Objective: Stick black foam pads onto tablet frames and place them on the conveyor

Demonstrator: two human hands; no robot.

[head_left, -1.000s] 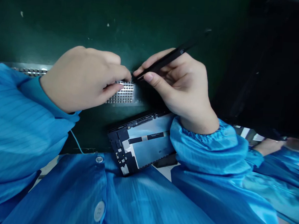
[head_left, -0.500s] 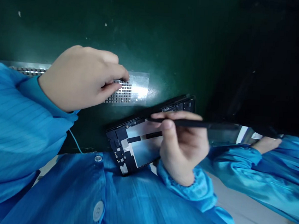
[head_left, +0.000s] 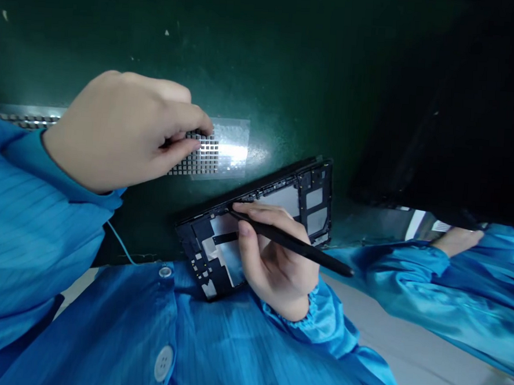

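My left hand (head_left: 130, 129) is bent over a clear sheet of small grey square pads (head_left: 204, 157), its thumb and forefinger closed at the rows of pads. The palm and forearm cover part of that strip. Between the thumb and fingers of my right hand (head_left: 279, 258) are slim black tweezers (head_left: 297, 244), their back end pointing right and down. Their tip is at the upper long edge of an opened tablet-like device (head_left: 197, 241), a black frame with silvery panels. The device lies tilted by the bench edge, and my right hand hides its middle.
A dark green bench top (head_left: 265, 53) carries a few tiny scraps (head_left: 166, 33). A large black object (head_left: 452, 129) fills the right side. Beyond it, another person's hand (head_left: 456, 242) and blue sleeve (head_left: 413, 266) show at the right.
My right hand has moved left over the device, and the tweezers now slant down to the right, uncovering the device's right end. My left hand stays at the pads; the view shifted slightly.
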